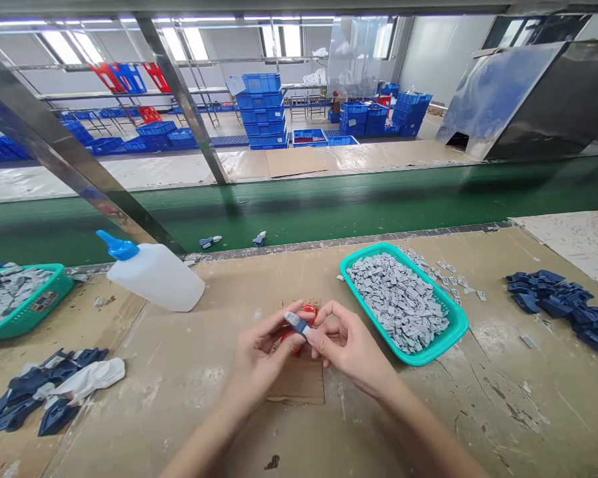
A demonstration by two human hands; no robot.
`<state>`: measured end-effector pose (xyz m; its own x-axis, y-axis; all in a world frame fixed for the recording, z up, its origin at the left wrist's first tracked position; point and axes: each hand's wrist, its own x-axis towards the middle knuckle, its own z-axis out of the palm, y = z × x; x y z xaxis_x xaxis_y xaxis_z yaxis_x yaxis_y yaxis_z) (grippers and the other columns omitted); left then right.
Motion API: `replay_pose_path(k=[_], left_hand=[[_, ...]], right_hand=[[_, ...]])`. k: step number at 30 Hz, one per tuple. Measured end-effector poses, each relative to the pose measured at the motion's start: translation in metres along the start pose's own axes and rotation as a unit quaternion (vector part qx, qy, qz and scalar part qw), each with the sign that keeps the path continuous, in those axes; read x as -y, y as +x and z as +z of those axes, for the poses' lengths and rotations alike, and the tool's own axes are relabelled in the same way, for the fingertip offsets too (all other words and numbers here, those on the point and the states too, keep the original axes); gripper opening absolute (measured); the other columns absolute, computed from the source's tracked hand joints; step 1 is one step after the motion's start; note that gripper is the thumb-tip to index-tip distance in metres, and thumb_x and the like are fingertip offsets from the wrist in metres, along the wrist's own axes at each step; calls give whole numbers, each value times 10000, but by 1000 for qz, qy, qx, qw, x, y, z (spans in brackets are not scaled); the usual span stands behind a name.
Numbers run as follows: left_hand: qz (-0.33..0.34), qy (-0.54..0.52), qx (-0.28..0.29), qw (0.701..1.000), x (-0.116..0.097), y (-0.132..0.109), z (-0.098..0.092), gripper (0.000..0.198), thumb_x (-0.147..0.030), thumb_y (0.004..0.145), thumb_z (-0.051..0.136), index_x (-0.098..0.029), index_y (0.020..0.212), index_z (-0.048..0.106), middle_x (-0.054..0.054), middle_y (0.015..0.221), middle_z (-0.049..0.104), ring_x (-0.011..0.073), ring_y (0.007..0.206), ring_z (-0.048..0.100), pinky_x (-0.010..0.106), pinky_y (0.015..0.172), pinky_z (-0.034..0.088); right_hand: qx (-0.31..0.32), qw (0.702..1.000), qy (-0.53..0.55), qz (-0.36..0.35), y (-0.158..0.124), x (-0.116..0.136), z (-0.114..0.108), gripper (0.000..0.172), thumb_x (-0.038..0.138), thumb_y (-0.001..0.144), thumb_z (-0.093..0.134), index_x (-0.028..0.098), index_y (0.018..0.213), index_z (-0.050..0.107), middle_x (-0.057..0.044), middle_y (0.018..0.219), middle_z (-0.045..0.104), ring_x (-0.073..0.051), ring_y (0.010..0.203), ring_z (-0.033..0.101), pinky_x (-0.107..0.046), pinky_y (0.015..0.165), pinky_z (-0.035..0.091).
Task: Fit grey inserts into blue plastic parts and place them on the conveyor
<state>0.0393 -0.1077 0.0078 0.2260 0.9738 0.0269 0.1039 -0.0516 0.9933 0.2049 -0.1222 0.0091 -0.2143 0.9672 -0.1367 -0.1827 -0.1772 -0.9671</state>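
A small navy-and-grey plastic part (298, 323) is held between both my hands over the table. My left hand (262, 355) has it between thumb and fingers. The thumb and forefinger of my right hand (346, 345) pinch its lower right end, where a light bit shows at the fingertips. Behind my fingers is a red object (309, 309), mostly hidden, above a piece of cardboard (299, 388). Right of my hands stands a teal basket (423, 357) filled with small grey plastic pieces (398, 302).
A white squeeze bottle (157, 275) with a blue nozzle leans at left. Another teal basket (50, 302) holds grey pieces. Navy parts (17, 398) and a white cloth (92, 377) lie left, more navy parts (563, 299) right. Two parts sit on the green conveyor belt (303, 212).
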Motion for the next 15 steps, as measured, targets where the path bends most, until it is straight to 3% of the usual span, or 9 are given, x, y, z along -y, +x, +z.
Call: replay_pose_path(k=[5,8,9,11,13,15], left_hand=[[-18,-29,90,995,-17,26,17,501,-301,795,634,-214,1279,539,98,1148,660,230,925,651,357,796,539],[3,1,124,992,-16,54,21,480,-303,822,598,-201,1285,526,84,1115,664,205,952,630,353,872,502],[18,25,118,993,-13,67,19,471,-305,819,598,-194,1272,533,81,1103,664,203,978,619,349,890,492],[48,84,95,991,-4,101,12,467,-313,803,605,-183,1247,538,83,1090,662,203,1002,610,341,889,491],[63,139,66,986,7,141,0,482,-310,778,621,-164,1228,525,97,1058,672,207,973,626,336,847,509],[60,171,34,983,16,179,-15,510,-280,766,628,-139,1235,487,112,989,690,207,890,648,352,810,517]], right_hand=[[-32,999,-6,-25,3,11,-12,283,467,819,577,198,787,498,-10,652,634,-159,624,608,-240,530,443],[-122,980,-151,-46,5,15,-38,264,446,892,462,208,866,572,-46,772,672,-196,729,628,-290,618,461],[-175,955,-232,-54,7,15,-49,251,412,905,443,214,907,597,-60,828,674,-212,773,622,-315,659,458],[-273,874,-398,-62,10,13,-69,218,325,894,470,222,998,632,-91,932,654,-258,868,586,-363,726,437],[-303,802,-510,-64,15,8,-83,250,251,865,509,230,1071,649,-117,971,625,-300,938,536,-389,750,416],[-291,768,-565,-71,21,1,-89,261,215,851,526,250,1065,671,-123,957,609,-313,950,505,-390,742,407]])
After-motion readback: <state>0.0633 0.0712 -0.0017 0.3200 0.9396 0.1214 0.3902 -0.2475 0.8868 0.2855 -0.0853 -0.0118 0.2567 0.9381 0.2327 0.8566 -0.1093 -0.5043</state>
